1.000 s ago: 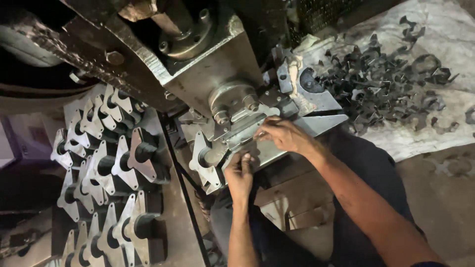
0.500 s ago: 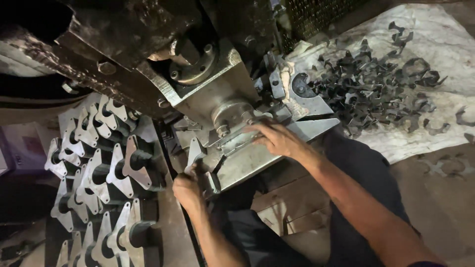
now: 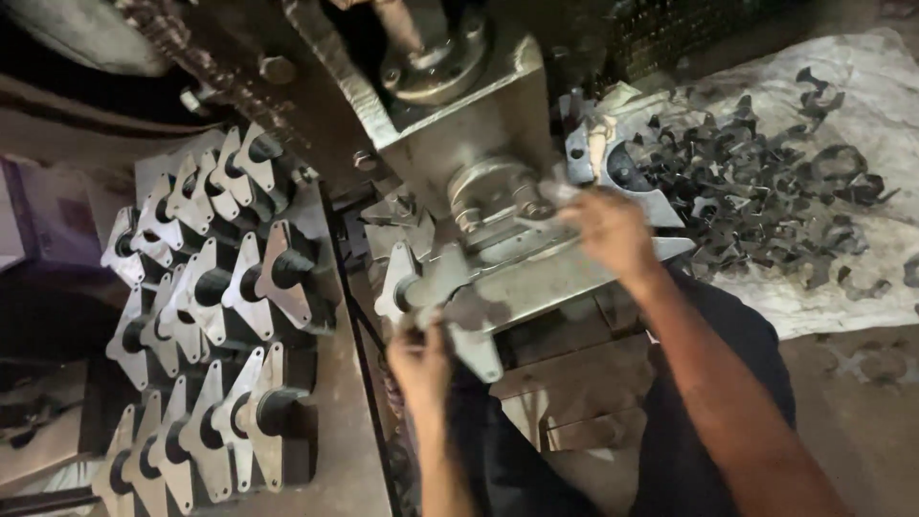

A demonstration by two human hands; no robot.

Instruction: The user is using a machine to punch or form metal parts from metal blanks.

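Note:
My left hand [image 3: 421,362] reaches up from below and grips the lower end of a pale flanged metal part [image 3: 400,280] that lies at the front left of the press bed [image 3: 565,282]. Over the bed, under the round die [image 3: 488,187], my right hand [image 3: 608,230] has its fingers curled on a flat metal piece [image 3: 553,196]. Motion blurs both hands. The heavy grey press head [image 3: 431,86] hangs just above them.
Rows of finished flanged parts with dark tube stubs [image 3: 206,297] stand on the left. A heap of dark curled metal scrap [image 3: 756,201] lies on a white sheet [image 3: 862,278] at the right. Another flat plate [image 3: 613,163] leans behind the die.
My left hand swung out to the left and has come back under the flanged part. My right hand stayed at the die. The view shifted slightly.

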